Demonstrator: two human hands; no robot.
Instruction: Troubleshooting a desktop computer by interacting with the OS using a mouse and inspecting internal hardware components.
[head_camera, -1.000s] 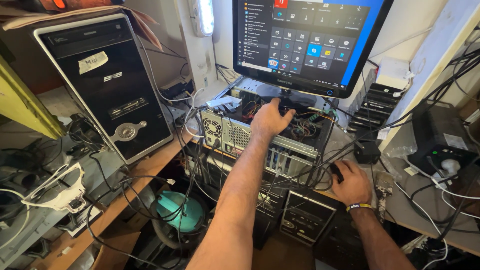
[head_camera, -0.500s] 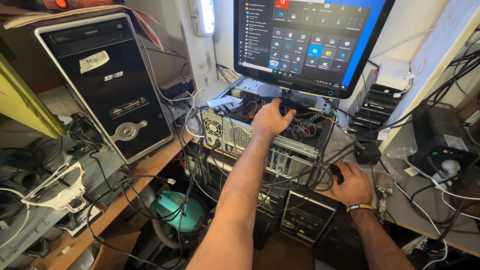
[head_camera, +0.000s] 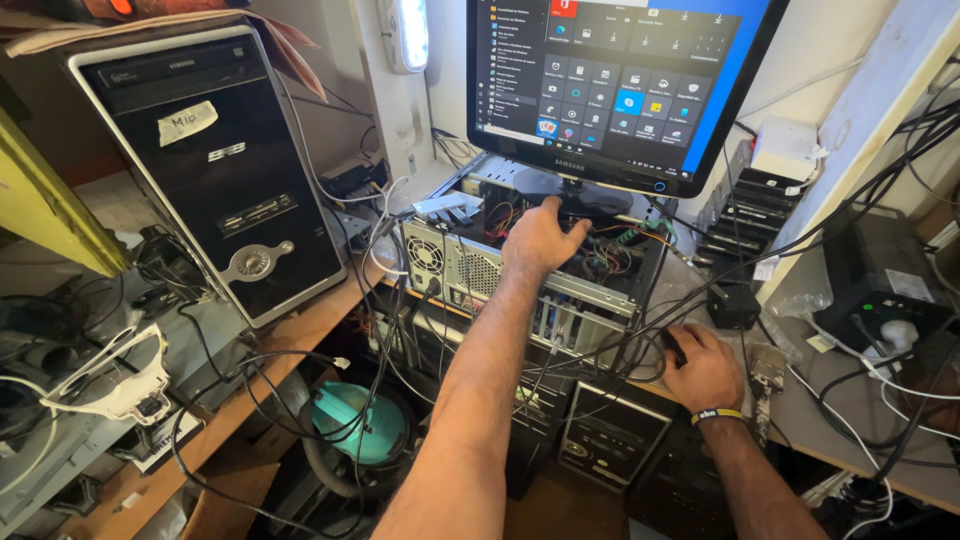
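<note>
Grey sheet metal, bare and lidless: we record one opened computer case (head_camera: 470, 265) lying on its side at the middle of the desk (head_camera: 300, 335), a monitor (head_camera: 620, 85) standing on top of it. Our left hand (head_camera: 540, 240) reaches into the open top of the case, palm down, fingers loosely curled together among the coloured internal wires (head_camera: 610, 255); whether it pinches anything we cannot tell. Our right hand (head_camera: 705, 368), with a yellow wristband (head_camera: 720, 414), is cupped over a black mouse (head_camera: 676, 347) just beside the case's right end, amid a knot of black cables (head_camera: 600, 350). Further items: one black tower PC (head_camera: 215, 170) leaning at the left; one stack of black drives (head_camera: 745, 225) to the right; one black power unit (head_camera: 880, 280) at far right; one teal object (head_camera: 360, 425) beneath the desk.
</note>
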